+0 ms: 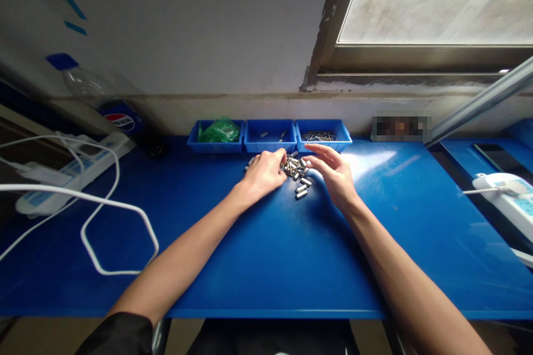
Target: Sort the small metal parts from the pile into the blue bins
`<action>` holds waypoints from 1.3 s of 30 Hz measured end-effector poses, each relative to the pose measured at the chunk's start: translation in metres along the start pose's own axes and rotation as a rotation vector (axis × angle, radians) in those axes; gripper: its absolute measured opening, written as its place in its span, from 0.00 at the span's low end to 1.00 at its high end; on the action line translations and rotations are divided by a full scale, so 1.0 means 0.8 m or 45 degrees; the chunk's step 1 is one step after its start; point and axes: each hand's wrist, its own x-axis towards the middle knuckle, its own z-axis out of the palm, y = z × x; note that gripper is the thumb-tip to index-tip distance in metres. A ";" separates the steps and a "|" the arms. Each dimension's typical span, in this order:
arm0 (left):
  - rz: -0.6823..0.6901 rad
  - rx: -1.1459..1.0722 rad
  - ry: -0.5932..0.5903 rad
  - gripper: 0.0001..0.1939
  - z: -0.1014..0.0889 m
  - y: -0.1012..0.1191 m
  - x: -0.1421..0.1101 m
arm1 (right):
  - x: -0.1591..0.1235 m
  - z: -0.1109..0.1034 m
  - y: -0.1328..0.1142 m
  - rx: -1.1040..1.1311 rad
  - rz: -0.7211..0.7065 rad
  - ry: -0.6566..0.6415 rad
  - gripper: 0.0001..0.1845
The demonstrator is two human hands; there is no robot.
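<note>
A small heap of short metal cylinders (298, 173) lies on the blue table (266, 255) in front of three blue bins. My left hand (264, 172) rests at the heap's left side, fingers curled and pinched on one of the metal pieces. My right hand (331, 169) hovers at the heap's right side, palm turned inward, fingers stretched out and apart, holding nothing that I can see.
Three blue bins stand at the back: the left bin (214, 136) holds green bags, the middle bin (270, 136) a few loose pieces, the right bin (322, 134) thin metal pins. A power strip (70, 169) with white cable and a bottle (104, 97) lie left; another strip (506, 197) right.
</note>
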 end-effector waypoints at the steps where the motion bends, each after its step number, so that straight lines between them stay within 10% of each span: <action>1: 0.012 -0.035 0.010 0.16 -0.001 -0.001 0.001 | 0.000 0.000 -0.001 0.006 0.000 0.002 0.20; 22: 0.065 -1.141 0.060 0.15 -0.027 0.000 0.009 | -0.007 0.009 -0.012 0.156 0.212 -0.202 0.16; 34: 0.064 -1.099 -0.032 0.22 -0.020 0.000 0.009 | -0.008 0.013 -0.016 0.310 0.246 -0.205 0.16; 39: 0.147 -0.645 0.004 0.18 -0.027 -0.009 0.011 | -0.005 0.009 -0.008 0.191 0.187 -0.068 0.16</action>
